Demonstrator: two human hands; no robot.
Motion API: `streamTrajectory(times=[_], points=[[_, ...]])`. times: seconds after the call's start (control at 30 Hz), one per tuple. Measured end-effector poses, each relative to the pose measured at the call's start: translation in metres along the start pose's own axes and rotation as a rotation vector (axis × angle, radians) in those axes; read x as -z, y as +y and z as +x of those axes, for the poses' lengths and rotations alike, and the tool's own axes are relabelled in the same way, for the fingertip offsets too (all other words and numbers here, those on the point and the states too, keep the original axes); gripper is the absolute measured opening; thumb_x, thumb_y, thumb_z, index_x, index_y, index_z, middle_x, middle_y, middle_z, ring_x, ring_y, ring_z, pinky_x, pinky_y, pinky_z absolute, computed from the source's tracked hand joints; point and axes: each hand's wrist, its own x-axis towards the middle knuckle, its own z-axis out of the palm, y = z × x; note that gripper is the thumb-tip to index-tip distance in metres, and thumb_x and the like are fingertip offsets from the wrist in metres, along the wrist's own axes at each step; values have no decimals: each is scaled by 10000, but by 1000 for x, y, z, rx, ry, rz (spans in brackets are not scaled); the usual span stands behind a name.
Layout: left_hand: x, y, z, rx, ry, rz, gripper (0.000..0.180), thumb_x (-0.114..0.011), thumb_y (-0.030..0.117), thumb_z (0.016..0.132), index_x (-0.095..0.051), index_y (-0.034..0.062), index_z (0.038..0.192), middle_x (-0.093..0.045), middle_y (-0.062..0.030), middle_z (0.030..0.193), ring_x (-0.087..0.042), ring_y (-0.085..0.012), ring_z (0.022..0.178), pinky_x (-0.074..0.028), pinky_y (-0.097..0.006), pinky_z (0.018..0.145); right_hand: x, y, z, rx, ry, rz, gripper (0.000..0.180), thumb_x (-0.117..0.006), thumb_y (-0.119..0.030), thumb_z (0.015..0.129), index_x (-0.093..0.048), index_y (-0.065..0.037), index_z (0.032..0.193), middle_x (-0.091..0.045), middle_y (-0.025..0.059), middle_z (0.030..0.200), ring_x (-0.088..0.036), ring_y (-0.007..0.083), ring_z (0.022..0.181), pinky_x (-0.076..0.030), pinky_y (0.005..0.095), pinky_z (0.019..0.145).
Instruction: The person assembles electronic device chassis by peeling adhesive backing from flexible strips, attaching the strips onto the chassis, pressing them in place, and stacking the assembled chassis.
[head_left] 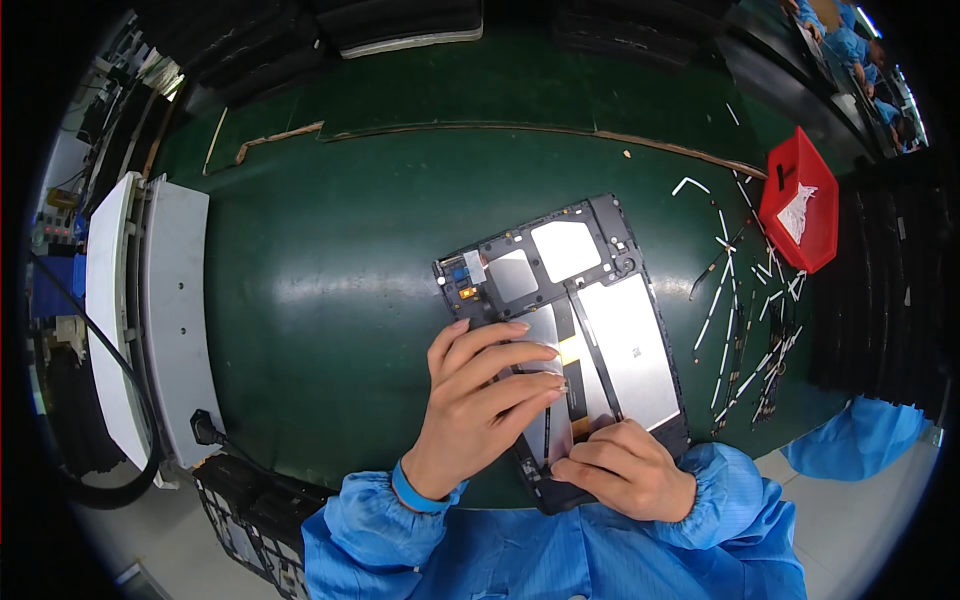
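- The right hand (625,470) is seen closed at the near end of the opened tablet back frame (570,330), fingers curled and pinched on its lower edge; blue sleeves cover both forearms.
- The left hand (478,400) is laid half open, fingers stretched out and pressed flat on a thin translucent film strip (552,425) over the near left part of the frame; a blue wristband is worn at that wrist.
- The frame is found flat on the green table (330,300), directly ahead of the person, its near end held under both hands.
- The frame is shown as a dark rectangular shell with the inside facing up: a large silvery plate (635,350) fills the right half, two smaller silvery panels sit at the far end, and a small blue and orange component lies in the far left corner.
- The long axis is run from the near end away from the person, tilted slightly so that the far end leans to the left.
- To the right of the frame, many thin white strips (745,320) are scattered on the table.
- Beyond those strips, farther right of the frame, a red bin (812,190) holding white scraps is seen.
- Well to the left of the frame, a white curved panel (150,310) is stood at the table's edge, with a black cable (95,345) beside it.
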Motion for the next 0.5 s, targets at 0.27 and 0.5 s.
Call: streamTrajectory(times=[0.27, 0.5], points=[[-1, 0, 0, -10, 10, -3, 90, -762, 160, 687, -742, 174, 773, -664, 45, 974, -532, -178, 1070, -272, -404, 1007, 0, 1, -1, 4, 10, 4, 273, -628, -97, 684, -662, -46, 950, -574, 33, 943, -533, 166, 836, -445, 283, 710], [-1, 0, -1, -16, 21, -5, 97, -765, 157, 678, -740, 175, 771, -662, 44, 971, -535, -179, 1065, -275, -404, 1006, -1, 1, -2, 9, 10, 8, 283, -631, -93, 676, -659, -45, 953, -574, 35, 950, -531, 167, 835, -441, 282, 692]])
